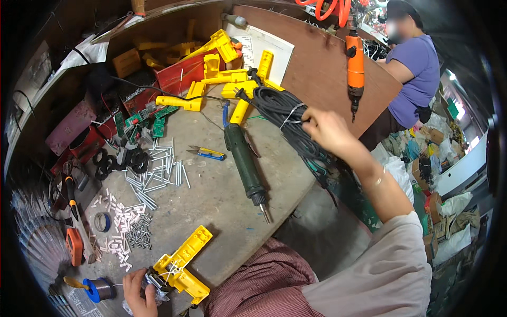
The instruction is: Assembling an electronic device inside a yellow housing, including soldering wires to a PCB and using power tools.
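My right hand (pixel 328 130) reaches out over the far right of the bench, its fingers closed on a coiled bundle of black cable (pixel 280 105) tied with a white tie. At the near edge, my left hand (pixel 140 296) curls round the left end of an opened yellow plastic housing half (pixel 182 253). Dark and silvery parts and clear plastic show beside those fingers, and white wires lie inside the housing. Between the hands rests a dark green electric screwdriver (pixel 245 166), bit toward me. Blue-handled thread snips (pixel 208 153) lie to its left.
More yellow housings (pixel 227 79) pile up at the back. Loose screws (pixel 140 232), long bolts (pixel 153 179), white sleeves (pixel 119 216) and black rings (pixel 103 164) cover the left side, near a solder spool (pixel 99 289) and a hammer (pixel 76 216). An orange screwdriver (pixel 355 68) hangs at right; a person (pixel 414 68) sits beyond.
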A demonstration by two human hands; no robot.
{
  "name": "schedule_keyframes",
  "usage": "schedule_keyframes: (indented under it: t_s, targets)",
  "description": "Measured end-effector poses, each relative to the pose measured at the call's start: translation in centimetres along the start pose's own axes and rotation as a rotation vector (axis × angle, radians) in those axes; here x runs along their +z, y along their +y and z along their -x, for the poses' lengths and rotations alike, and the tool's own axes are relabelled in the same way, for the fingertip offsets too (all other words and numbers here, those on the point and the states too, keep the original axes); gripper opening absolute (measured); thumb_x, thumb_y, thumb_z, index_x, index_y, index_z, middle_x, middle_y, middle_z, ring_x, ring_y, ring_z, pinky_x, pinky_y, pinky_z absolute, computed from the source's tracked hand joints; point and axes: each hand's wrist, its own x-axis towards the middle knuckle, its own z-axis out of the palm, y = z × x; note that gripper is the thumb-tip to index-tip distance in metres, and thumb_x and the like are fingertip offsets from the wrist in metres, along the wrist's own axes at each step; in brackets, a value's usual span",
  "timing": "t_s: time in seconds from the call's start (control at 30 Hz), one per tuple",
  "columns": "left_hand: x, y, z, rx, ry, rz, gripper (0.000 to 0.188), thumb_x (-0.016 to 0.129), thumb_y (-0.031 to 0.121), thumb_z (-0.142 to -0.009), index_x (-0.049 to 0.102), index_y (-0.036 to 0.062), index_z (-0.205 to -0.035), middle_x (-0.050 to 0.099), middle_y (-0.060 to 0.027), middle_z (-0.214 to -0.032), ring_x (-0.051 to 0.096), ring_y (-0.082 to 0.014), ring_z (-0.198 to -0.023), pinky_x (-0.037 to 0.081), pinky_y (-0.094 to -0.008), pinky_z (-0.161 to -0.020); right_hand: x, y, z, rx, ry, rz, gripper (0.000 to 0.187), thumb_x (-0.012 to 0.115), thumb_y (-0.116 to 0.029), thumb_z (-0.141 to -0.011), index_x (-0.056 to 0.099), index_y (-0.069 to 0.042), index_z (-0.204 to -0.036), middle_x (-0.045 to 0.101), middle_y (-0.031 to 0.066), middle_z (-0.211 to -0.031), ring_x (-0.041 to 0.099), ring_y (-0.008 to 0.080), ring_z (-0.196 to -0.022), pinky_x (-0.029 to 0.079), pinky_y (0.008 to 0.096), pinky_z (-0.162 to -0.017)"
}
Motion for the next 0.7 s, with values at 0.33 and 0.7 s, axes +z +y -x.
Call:
schedule_keyframes:
  t_s: [0.33,0.7]
  targets:
    - [0.5,-0.1,-0.1,0.074,0.059,-0.005,0.031,0.061,0.013,-0.089,0.06,-0.0033,-0.115,0.057,-0.0242,-0.11,0.055,-0.0407,-0.097,0.046,-0.0438,-0.084,3.7,1.3,-2.6,-0.177,0.301,0.305,0.017,0.072,-0.016,-0.077,0.073,-0.015,-0.094,0.063,0.0082,-0.094,0.063,0.0269,-0.094,0.052,0.0408,-0.077]
    - [0.7,-0.2,0.0,0.154,0.12,-0.089,0.03,0.063,0.016,-0.091,0.062,-0.0031,-0.115,0.06,-0.0216,-0.112,0.058,-0.0387,-0.1,0.048,-0.0406,-0.086,3.5,0.4,-4.7,-0.068,0.18,0.25,0.017,0.06,-0.012,-0.082,0.076,-0.013,-0.089,0.07,0.0131,-0.094,0.067,0.0311,-0.089,0.053,0.0429,-0.079]
